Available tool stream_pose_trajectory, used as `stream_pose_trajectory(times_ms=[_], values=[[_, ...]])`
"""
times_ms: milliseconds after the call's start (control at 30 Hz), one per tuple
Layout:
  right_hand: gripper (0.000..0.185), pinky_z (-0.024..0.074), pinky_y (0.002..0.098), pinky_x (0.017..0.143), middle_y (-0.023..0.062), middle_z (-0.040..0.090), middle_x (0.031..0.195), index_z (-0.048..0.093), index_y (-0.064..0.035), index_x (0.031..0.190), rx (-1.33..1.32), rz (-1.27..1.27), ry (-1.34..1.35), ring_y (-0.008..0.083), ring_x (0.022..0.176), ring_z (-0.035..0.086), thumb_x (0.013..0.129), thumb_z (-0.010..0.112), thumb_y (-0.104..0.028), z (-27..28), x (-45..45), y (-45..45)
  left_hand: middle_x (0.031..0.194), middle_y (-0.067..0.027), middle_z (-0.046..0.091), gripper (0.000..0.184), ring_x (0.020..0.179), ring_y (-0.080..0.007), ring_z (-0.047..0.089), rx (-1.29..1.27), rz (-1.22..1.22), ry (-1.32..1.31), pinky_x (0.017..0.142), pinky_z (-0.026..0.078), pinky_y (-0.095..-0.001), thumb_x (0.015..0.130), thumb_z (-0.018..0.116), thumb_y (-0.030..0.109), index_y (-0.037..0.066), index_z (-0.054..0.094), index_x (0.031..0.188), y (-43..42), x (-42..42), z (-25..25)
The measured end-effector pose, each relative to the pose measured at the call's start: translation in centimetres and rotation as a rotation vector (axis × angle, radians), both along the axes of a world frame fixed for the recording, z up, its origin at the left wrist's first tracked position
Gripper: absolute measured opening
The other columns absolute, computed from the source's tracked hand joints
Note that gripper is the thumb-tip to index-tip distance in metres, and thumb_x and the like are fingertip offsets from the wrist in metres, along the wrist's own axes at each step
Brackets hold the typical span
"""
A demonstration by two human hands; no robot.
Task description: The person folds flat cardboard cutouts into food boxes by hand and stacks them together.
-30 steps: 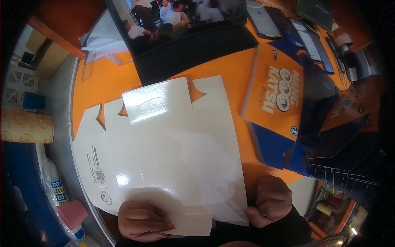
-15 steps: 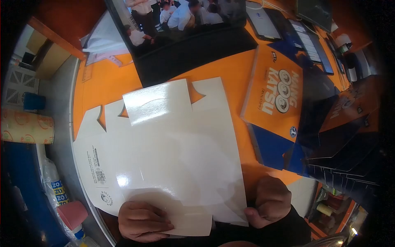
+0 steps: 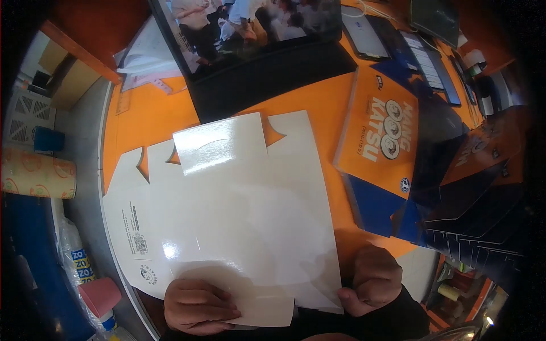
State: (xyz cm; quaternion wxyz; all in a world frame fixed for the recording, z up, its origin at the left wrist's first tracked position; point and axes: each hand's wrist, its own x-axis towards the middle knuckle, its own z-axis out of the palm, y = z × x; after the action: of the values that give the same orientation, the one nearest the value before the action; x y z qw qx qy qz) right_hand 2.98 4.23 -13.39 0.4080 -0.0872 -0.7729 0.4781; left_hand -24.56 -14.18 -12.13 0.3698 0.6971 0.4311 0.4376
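Note:
A flat white cardboard box blank (image 3: 256, 216) with notched tabs, a raised flap at its far edge and small dark print on the left lies before me. My left hand (image 3: 198, 307) has its fingers curled over the near edge, gripping a flap there. At the near right corner, my right hand (image 3: 372, 280) is closed like a fist, its thumb against the blank's edge; the part of the edge within its grasp is hidden.
An orange-and-blue printed box (image 3: 378, 133) stands right of the blank, beside a stack of dark blue folded cartons (image 3: 478, 216). A tablet playing video (image 3: 256, 28) stands at the back, with phones (image 3: 364, 37) to its right. Papers (image 3: 149, 57) lie back left.
The picture on the tablet has changed, and the view has shifted very slightly. Both hands and the box blank stay in nearly the same place.

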Motion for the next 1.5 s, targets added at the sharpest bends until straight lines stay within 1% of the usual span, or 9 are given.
stream_pose_trajectory(times_ms=[333,633,833,933,1033,1133,1233,1333,1500], values=[[0.038,0.0234,0.0286,0.038,0.0022,0.040,0.046,0.042,-0.0113,0.047,0.038,-0.031,-0.007,0.0160,0.036,0.039,0.057,0.078,-0.003,0.0,0.0,-0.3,0.085,-0.0086,0.070,0.023,0.076,-0.0196,0.067,-0.063,-0.018,0.008,0.076,0.057,-0.0298,0.079,0.075,0.016,0.000,0.074,0.095,-0.1,-0.1,0.4],[0.042,0.0242,0.0298,0.039,0.0024,0.040,0.049,0.039,-0.0115,0.048,0.090,-0.088,-0.035,0.0175,0.037,0.039,0.056,0.079,-0.002,0.1,0.0,-0.7,0.087,-0.0099,0.071,0.020,0.078,-0.0203,0.068,-0.024,0.008,0.058,0.077,0.057,-0.0305,0.079,0.073,0.013,-0.001,0.074,0.094,-0.1,0.2,0.7],[0.040,0.0268,0.0287,0.040,0.0023,0.042,0.050,0.042,-0.0111,0.051,0.095,-0.027,-0.125,0.0173,0.039,0.041,0.060,0.080,-0.005,0.7,0.5,-0.5,0.083,-0.0101,0.071,0.020,0.073,-0.0205,0.069,0.001,0.043,0.022,0.074,0.058,-0.0309,0.078,0.074,0.013,-0.001,0.074,0.092,0.1,0.4,0.6],[0.039,0.0281,0.0274,0.040,0.0012,0.043,0.051,0.043,-0.0112,0.052,0.126,0.031,0.052,0.0155,0.039,0.042,0.064,0.079,-0.007,0.0,0.6,-0.3,0.081,-0.0097,0.071,0.019,0.069,-0.0202,0.068,-0.051,0.092,0.043,0.070,0.058,-0.0307,0.078,0.074,0.013,-0.001,0.074,0.090,0.1,0.8,1.0],[0.036,0.0297,0.0258,0.042,-0.0003,0.045,0.053,0.044,-0.0118,0.055,0.152,-0.054,0.221,0.0130,0.041,0.043,0.068,0.078,-0.008,-0.8,1.3,-0.7,0.079,-0.0092,0.070,0.019,0.068,-0.0201,0.068,-0.037,0.130,0.013,0.068,0.058,-0.0301,0.077,0.075,0.013,-0.001,0.075,0.089,0.1,1.1,0.9],[0.034,0.0326,0.0262,0.044,-0.0009,0.047,0.054,0.046,-0.0122,0.057,0.410,-0.385,0.192,0.0130,0.044,0.045,0.072,0.076,-0.012,-1.2,1.7,-1.5,0.077,-0.0091,0.070,0.018,0.068,-0.0202,0.068,-0.033,0.119,0.052,0.067,0.058,-0.0297,0.076,0.075,0.013,0.000,0.075,0.088,0.3,1.0,1.1],[0.034,0.0345,0.0278,0.046,-0.0002,0.047,0.055,0.046,-0.0125,0.058,0.375,-0.396,-0.130,0.0147,0.045,0.046,0.075,0.075,-0.017,-0.4,1.5,-1.3,0.076,-0.0089,0.070,0.017,0.067,-0.0203,0.068,-0.025,0.087,0.051,0.067,0.058,-0.0296,0.076,0.075,0.013,0.000,0.075,0.088,0.4,0.9,1.1],[0.035,0.0357,0.0298,0.046,0.0007,0.047,0.055,0.047,-0.0128,0.057,0.286,-0.422,-0.161,0.0174,0.045,0.046,0.076,0.075,-0.022,-0.4,1.4,-1.6,0.076,-0.0091,0.070,0.017,0.068,-0.0204,0.068,-0.004,0.114,0.031,0.068,0.058,-0.0298,0.076,0.075,0.012,-0.001,0.075,0.088,0.3,1.0,0.9],[0.035,0.0364,0.0314,0.047,0.0025,0.045,0.054,0.047,-0.0114,0.057,0.203,-0.358,-0.253,0.0206,0.044,0.046,0.079,0.072,-0.023,0.2,1.5,-1.2,0.076,-0.0089,0.070,0.017,0.069,-0.0207,0.068,-0.026,0.122,0.042,0.068,0.057,-0.0297,0.076,0.075,0.012,-0.001,0.075,0.088,0.2,1.0,1.2]])
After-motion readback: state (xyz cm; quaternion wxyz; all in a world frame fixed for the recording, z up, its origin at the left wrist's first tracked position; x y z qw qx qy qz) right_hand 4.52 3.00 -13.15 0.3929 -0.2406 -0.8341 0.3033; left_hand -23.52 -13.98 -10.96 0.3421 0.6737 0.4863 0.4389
